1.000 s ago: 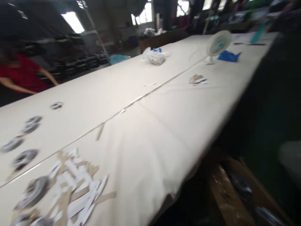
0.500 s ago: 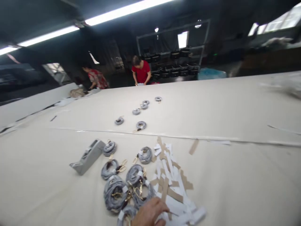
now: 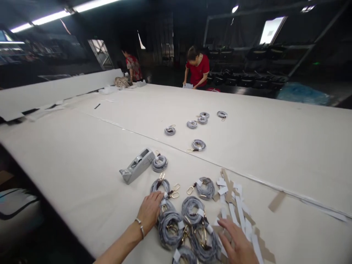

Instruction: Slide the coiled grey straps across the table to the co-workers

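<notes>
Many coiled straps [image 3: 171, 229] lie between left hand [image 3: 150, 209] and right hand [image 3: 238, 246].

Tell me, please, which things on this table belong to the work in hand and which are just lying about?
In hand: left hand on the heap of coiled grey straps; right hand by the paper strips; tape dispenser beside.
Lying about: single coils farther out; loose brown strip; beige bundle far off.
</notes>
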Motion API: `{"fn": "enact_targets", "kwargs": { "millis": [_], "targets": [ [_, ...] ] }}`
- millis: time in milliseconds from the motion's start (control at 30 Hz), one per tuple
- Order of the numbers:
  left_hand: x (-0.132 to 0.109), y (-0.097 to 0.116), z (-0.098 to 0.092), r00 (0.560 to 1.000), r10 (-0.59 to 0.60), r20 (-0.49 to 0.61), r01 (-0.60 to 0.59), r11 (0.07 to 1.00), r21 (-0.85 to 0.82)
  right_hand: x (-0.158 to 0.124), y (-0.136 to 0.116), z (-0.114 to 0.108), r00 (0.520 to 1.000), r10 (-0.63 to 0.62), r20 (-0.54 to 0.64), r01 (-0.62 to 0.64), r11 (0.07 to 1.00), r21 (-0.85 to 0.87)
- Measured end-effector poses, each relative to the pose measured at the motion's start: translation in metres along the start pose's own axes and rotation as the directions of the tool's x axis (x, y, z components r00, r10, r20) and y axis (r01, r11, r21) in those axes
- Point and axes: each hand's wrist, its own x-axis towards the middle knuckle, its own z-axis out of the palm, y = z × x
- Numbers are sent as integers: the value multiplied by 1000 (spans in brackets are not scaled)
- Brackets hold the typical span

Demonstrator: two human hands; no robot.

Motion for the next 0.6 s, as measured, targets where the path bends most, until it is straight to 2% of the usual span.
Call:
{"fn": "enact_targets", "kwargs": {
  "millis": [100,200,267,333,433,500,600],
  "targets": [
    [7,-2,-6,999,5,-52,-7,1000,-29,26,-20,6,990,37,137,-10,981,-192],
    [24,-10,-16,984,-29,-177,32,999,12,42,-53,16,962,50,267,34,952,-304],
    [44,-20,-24,964,-54,-259,73,995,64,51,-76,23,954,42,297,67,936,-345],
    [73,-31,-34,956,-60,-288,92,991,100,63,-95,30,943,64,327,76,914,-399],
    [125,-42,-49,968,-31,-250,65,989,132,84,-113,42,909,173,380,46,863,-504],
    [158,-45,-58,982,13,-188,18,986,164,95,-117,50,892,225,393,29,837,-546],
    [191,-45,-70,995,68,-71,-52,976,212,102,-115,58,897,251,364,6,816,-578]
  ]
}}
